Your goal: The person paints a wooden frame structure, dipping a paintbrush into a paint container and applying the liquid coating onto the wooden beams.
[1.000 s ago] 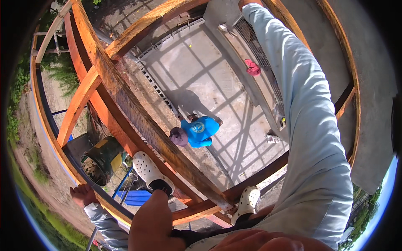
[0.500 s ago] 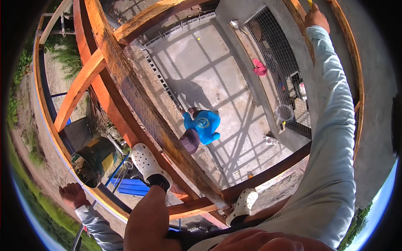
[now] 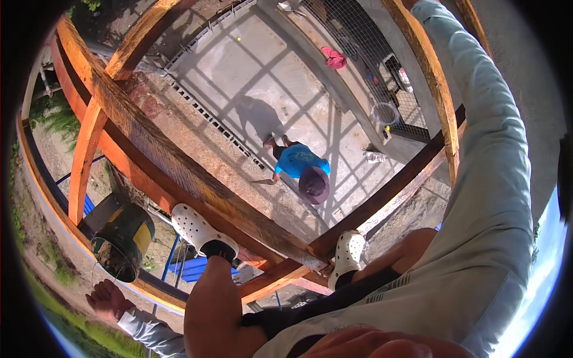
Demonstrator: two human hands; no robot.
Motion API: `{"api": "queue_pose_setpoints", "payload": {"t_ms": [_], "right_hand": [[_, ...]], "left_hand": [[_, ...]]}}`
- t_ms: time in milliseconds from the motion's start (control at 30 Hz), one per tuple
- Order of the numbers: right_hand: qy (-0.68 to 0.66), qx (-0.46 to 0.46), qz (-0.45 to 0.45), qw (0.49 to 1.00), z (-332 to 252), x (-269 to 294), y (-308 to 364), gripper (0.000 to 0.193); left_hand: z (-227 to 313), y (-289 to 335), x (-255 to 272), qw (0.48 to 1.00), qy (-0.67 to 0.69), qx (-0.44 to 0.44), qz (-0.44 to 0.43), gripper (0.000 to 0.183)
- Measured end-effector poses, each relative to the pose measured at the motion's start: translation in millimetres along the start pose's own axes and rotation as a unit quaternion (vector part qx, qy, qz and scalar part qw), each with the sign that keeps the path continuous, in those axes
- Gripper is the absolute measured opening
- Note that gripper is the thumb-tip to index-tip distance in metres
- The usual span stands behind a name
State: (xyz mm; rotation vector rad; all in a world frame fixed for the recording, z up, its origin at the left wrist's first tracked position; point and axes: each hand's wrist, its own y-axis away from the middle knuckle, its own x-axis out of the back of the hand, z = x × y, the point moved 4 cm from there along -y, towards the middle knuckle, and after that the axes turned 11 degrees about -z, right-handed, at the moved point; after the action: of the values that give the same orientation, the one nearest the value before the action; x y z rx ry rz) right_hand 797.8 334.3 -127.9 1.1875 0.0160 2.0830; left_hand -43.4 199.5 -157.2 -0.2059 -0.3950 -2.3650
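My left hand (image 3: 108, 300) is closed in a fist at the lower left. Thin wire from the handle of a dark bucket (image 3: 138, 234) runs up to its fingers. The bucket has a yellow patch and its mouth faces me, with grey-brown material inside. Only a sliver of my right hand (image 3: 410, 3) shows at the top edge, beside an orange-brown timber (image 3: 425, 65); its fingers are cut off. My right arm stretches up along the right side in a pale sleeve.
My feet in white clogs (image 3: 194, 225) rest on timber beams (image 3: 173, 161) high above the ground. Below, a person (image 3: 298, 161) in a blue shirt and cap bends over a concrete slab (image 3: 230, 74). A grey wall with mesh (image 3: 358, 36) and a pink cloth (image 3: 333, 58) stand right.
The view has shifted, and my right hand has nearly left the top edge; a small yellow thing showed at it before. The person below has turned and reaches out an arm.
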Motion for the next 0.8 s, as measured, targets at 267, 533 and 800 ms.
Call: {"api": "queue_pose_setpoints", "payload": {"t_ms": [267, 533, 800], "right_hand": [[-0.047, -0.001, -0.032, 0.998, 137.8, -202.3, 115.4, 0.040], [-0.281, -0.217, -0.181, 0.917, 189.2, -325.8, 295.4, 0.039], [-0.384, -0.220, -0.121, 0.889, 117.8, -365.3, 253.3, 0.035]], "left_hand": [[61.0, 57.2, -77.3, 0.971, 0.237, 0.008, 0.014, 0.032], [107.3, 51.7, -85.9, 0.949, 0.235, -0.031, -0.209, 0.019], [176.9, 37.4, -76.3, 0.830, 0.071, -0.129, -0.538, 0.046]]}}
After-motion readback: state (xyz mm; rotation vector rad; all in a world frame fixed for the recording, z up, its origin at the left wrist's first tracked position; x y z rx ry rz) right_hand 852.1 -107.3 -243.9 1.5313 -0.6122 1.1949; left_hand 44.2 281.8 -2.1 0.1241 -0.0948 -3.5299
